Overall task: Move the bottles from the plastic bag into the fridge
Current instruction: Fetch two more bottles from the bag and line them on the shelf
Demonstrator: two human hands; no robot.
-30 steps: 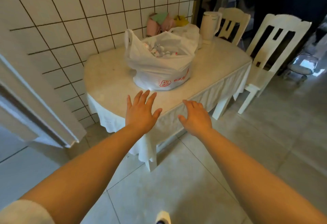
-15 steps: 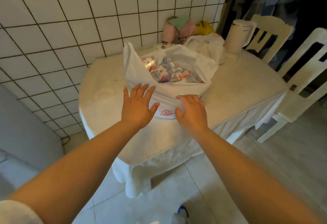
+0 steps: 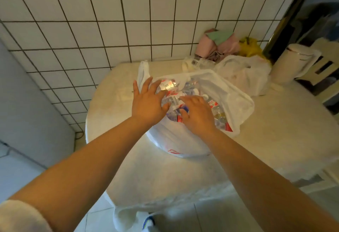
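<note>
The left hand's fingers [image 3: 146,88] are spreading straight over the mouth of the plastic bag [image 3: 183,140], touching or just above the topmost bottles [image 3: 168,87], gripping nothing. The right hand's fingers [image 3: 190,99] are curling loosely down among the bottles; whether they are closing on one, I cannot tell. The left hand [image 3: 148,105] and right hand [image 3: 199,115] are now sitting side by side inside the bag's opening, where half a second ago they were still short of it, over its front. That suggests the reach is ending and the first pick is starting. The bag is standing near the table's [image 3: 275,131] front edge, all bottles still inside; no fridge is showing.
</note>
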